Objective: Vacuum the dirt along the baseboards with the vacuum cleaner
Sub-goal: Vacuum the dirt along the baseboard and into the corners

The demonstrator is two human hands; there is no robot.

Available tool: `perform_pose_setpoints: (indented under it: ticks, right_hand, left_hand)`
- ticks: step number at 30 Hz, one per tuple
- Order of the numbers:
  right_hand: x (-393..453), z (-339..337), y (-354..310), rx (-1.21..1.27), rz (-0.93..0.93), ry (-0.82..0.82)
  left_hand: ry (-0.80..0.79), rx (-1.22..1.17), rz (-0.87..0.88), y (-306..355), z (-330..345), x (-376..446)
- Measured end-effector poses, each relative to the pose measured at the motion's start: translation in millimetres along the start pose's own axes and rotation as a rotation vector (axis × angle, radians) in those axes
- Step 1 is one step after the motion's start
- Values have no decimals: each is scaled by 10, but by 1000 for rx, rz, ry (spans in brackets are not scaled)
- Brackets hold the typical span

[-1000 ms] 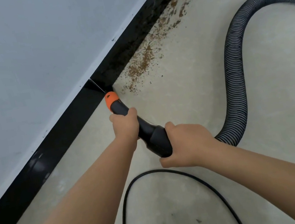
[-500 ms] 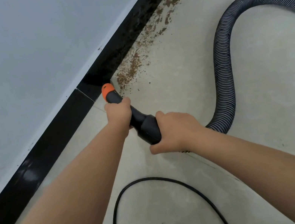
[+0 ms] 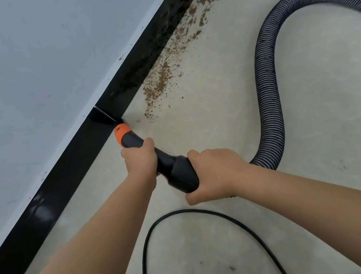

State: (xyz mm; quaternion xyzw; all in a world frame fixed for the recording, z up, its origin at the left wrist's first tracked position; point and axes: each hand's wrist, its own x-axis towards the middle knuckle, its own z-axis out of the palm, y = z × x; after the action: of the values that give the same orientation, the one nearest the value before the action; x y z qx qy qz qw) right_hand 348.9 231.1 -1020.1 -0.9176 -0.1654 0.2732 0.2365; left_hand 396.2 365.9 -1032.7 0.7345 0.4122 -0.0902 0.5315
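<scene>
A black power cord is seen looped on the floor nearest the camera, btwn the two forearms. Just beyond, the vacuum nozzle is gripped w/ both hands: its wide rear end is wrapped by the right hand, the narrower neck by the left hand, fingers curled round it. The orange collar at the front is held at the foot of the black baseboard, nozzle tip touching it. Brown dirt is scattered along the baseboard farther on. The ribbed hose is curved away to the right. A grey wall is seen above.
</scene>
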Motion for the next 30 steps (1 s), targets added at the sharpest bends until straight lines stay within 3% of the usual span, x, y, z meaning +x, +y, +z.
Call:
perform_pose_setpoints:
  ticks: [13, 20, 30]
  right_hand:
    - [-431, 40, -74, -52, -40, -21]
    - [-548, 217, -282, -87, -117, -84]
    - [-539, 206, -304, -92, -61, -74]
  left_hand:
    - [27, -118, 90, -259, -142, -455]
    - [51, -154, -26, -527, -420, -559]
    - [8, -140, -67, -473, -401, -483]
